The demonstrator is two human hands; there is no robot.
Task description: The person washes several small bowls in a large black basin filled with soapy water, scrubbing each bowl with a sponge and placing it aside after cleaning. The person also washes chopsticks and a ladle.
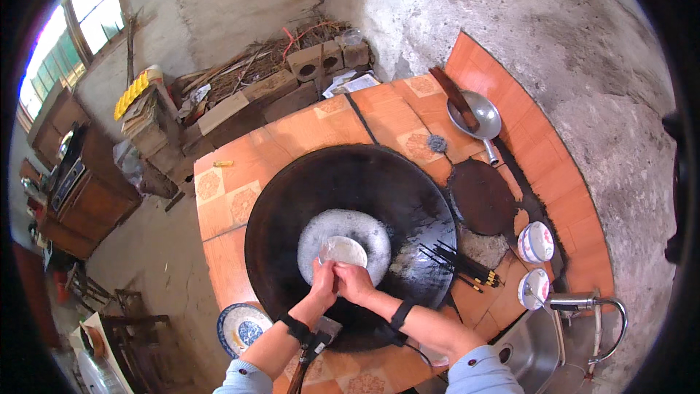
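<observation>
My left hand (324,280) and my right hand (355,283) meet at the near rim of a white bowl (343,251), and both grip it. The bowl is held over foamy, soapy water (314,230) at the bottom of a large black wok (350,181), which is set into a tiled stove top (235,257). My fingers on the bowl are partly hidden. A blue-and-white plate (231,322) with yellowish stains lies at the wok's left edge, close to my left forearm. Under my wrists is a flat metal tool (326,333) with a long handle, partly covered.
Black chopsticks (465,265) jut over the wok's right rim. Beyond them stand stacked bowls (536,242), a bowl with a spoon (533,289), and a steel sink (528,339) with a faucet (571,301). Further back are a metal ladle (489,112), a scouring pad (436,143) and a dark round cover (481,197).
</observation>
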